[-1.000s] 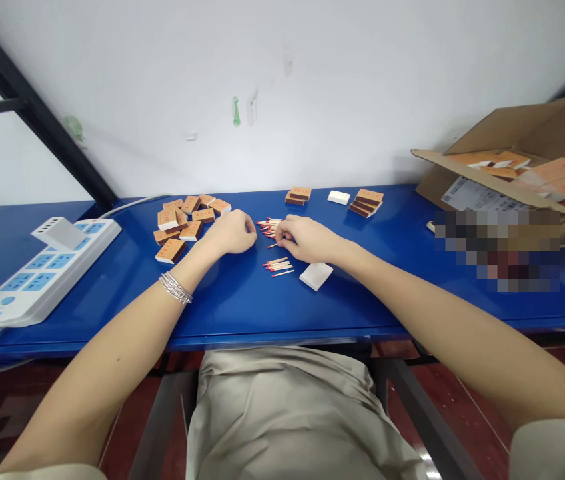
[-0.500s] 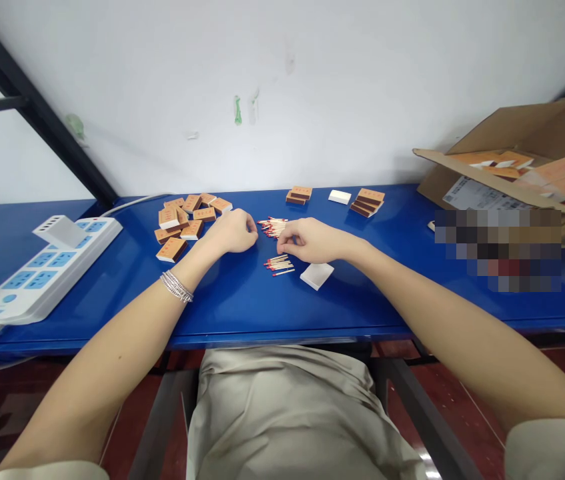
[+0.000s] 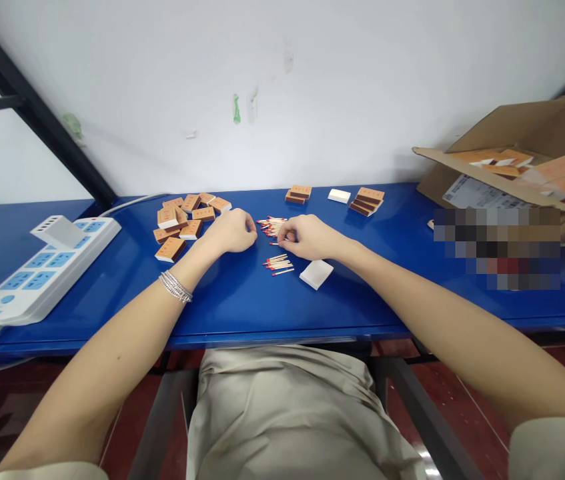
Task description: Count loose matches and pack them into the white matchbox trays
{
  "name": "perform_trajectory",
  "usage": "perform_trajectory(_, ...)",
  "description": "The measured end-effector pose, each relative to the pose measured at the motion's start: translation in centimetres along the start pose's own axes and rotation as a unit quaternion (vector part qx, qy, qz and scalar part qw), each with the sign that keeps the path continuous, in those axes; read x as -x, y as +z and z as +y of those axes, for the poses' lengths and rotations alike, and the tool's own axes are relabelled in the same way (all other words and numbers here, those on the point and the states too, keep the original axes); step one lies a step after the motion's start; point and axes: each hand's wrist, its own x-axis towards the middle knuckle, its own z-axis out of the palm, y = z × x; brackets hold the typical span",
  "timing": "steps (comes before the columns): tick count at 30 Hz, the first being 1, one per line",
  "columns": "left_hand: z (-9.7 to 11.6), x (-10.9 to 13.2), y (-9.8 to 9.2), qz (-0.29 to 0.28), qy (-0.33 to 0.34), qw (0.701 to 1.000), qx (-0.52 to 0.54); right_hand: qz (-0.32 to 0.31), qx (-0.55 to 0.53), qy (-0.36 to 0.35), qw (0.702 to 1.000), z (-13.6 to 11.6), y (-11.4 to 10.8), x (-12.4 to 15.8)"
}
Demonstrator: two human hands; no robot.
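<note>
A loose bunch of red-tipped wooden matches (image 3: pixel 272 227) lies on the blue table (image 3: pixel 242 313) between my hands. My right hand (image 3: pixel 308 239) has its fingertips against the bunch's wooden ends. My left hand (image 3: pixel 231 231) sits just left of the match heads, its fingers curled together, with nothing visible in them. A smaller group of matches (image 3: pixel 278 264) lies below the bunch, near a white matchbox tray (image 3: pixel 316 274). Behind my left hand is a heap of orange matchboxes (image 3: pixel 182 220).
Small stacks of matchboxes (image 3: pixel 298 193) (image 3: pixel 366 201) and a white tray (image 3: pixel 339 195) stand along the wall side. A white power strip (image 3: pixel 45 270) lies at left. An open cardboard box (image 3: pixel 507 160) holding orange packets sits at right, partly blurred out.
The upper bunch of matches looks slightly more gathered against my right fingertips. My left hand and the lower group of matches have barely moved.
</note>
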Motion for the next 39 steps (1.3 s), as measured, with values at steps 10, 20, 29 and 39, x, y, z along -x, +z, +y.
perform_trajectory(10,0.2,0.1,-0.1,-0.002,-0.001,1.000,-0.004,-0.044,-0.031,-0.094,0.994,-1.0,-0.3,0.6)
perform_trajectory(20,0.1,0.0,0.1,-0.001,0.000,1.000,-0.010,0.040,0.042,0.070,0.996,0.8,-0.6,-0.1)
perform_trajectory(29,0.1,0.0,0.1,0.004,0.003,1.000,-0.001,-0.028,0.002,-0.028,0.999,-0.3,-0.1,0.4)
perform_trajectory(39,0.6,0.3,0.1,-0.064,0.122,0.987,0.087,-0.025,0.019,-0.025,0.999,-0.3,0.0,0.3)
